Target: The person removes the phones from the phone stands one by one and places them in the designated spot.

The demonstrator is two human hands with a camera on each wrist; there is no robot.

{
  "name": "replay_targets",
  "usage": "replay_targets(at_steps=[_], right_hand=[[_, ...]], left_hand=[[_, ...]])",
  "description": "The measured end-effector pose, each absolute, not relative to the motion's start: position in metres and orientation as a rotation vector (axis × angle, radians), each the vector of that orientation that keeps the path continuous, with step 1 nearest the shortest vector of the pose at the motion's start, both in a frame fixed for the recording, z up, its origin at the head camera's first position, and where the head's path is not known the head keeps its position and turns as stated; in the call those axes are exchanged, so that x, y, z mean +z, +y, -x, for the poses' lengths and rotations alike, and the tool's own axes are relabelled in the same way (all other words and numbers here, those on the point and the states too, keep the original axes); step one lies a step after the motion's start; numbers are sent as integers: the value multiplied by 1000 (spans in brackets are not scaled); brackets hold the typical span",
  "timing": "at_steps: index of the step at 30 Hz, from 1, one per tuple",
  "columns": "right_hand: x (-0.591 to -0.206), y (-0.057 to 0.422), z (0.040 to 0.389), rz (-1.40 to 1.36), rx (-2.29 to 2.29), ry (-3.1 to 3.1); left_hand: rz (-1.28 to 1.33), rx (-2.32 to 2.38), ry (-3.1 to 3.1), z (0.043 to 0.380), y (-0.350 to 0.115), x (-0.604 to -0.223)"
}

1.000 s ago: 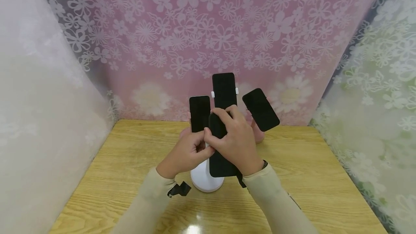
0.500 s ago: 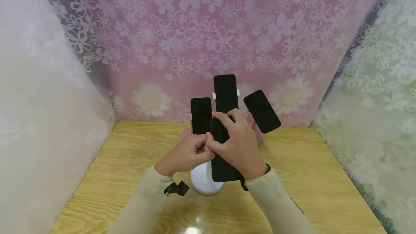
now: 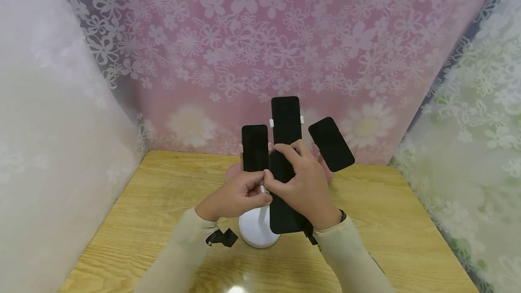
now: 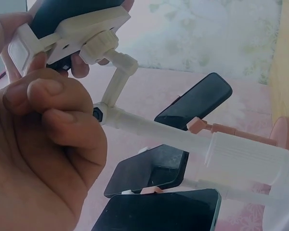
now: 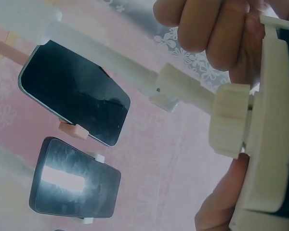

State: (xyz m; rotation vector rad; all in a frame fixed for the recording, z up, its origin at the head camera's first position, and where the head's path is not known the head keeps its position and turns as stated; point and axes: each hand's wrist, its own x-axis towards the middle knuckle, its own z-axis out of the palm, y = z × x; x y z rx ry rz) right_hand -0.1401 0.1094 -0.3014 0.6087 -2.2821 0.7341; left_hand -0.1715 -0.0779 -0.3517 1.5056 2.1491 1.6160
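A black phone sits in the clamp of a white phone stand, whose round base rests on the table. My right hand lies across this phone and grips it, thumb and index finger at its left edge. A fingertip touches the back of the clamp near the white knob. At the phone's left side my left hand pinches the clamp's side jaw between thumb and index finger. Its other fingers are curled in. Part of the clamp is hidden behind the hands in the head view.
Behind stand more phones on holders: a left one, a middle one in white clips and a tilted right one on a pink stand. Patterned cloth encloses the wooden table at the back and sides.
The head view has shifted slightly, moving everything a little right and down. The gripped phone has moved slightly right of the left hand, showing more of the white post. Both hands keep their hold.
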Motion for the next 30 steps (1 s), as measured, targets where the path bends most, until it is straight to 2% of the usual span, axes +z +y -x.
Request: replay_targets(at_steps=[10,30], right_hand=[[-301,112,136,-628,781,-2264],[-303,115,135,-786,1067,-2266]], left_hand=[[-1549,1610,2059,171,-79,-351],[-1473,1666,2019,170,-80,-357]])
